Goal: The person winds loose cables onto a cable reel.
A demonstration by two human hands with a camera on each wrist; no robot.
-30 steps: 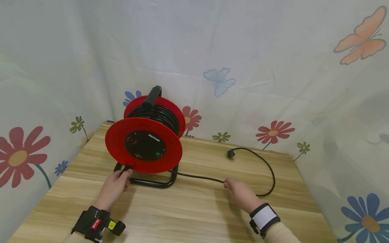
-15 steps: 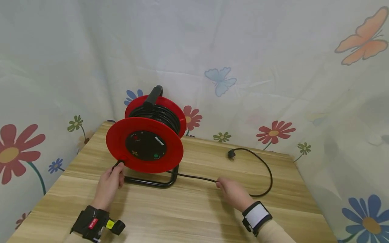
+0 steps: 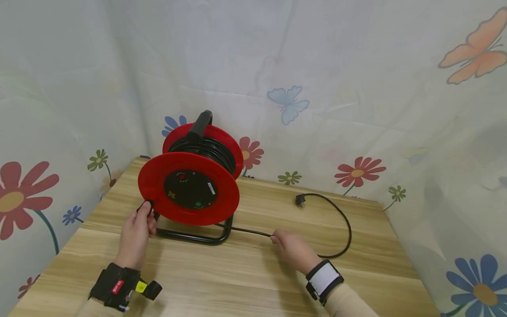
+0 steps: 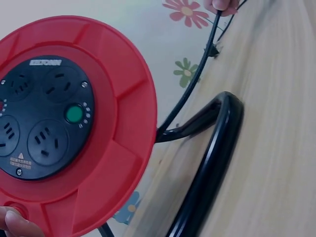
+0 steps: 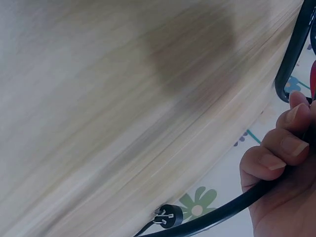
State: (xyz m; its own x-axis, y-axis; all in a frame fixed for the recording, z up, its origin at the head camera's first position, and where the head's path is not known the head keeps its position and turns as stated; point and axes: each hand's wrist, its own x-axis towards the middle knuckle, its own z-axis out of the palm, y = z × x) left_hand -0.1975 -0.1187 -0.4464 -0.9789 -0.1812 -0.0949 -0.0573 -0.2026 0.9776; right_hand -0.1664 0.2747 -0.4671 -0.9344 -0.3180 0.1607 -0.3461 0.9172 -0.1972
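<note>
A red cable reel [image 3: 152, 182] with black cord wound on its drum stands at the left of the table on a black tubular frame [image 3: 194, 238]. My left hand [image 3: 134, 235] grips the small black crank knob [image 3: 150, 203] at the lower left of its front disc. In the left wrist view the black socket panel [image 4: 44, 116] faces out, and only fingertips [image 4: 22, 224] show at the knob. To the right, my right hand [image 3: 293, 248] holds the black cord [image 3: 251, 231] that runs from under the reel. In the right wrist view, curled fingers [image 5: 284, 143] wrap the cord.
Beyond my right hand the cord loops back to a black plug [image 3: 300, 200] lying near the table's rear edge. The wooden table [image 3: 222, 281] meets a flower-printed curtain [image 3: 336, 123] at the back and sides. A black carry handle [image 3: 200, 127] tops the reel.
The reel has turned clockwise, as its panel shows. My left hand has moved up and left with the knob. My right hand has shifted left toward the reel, and the cord loop has shrunk.
</note>
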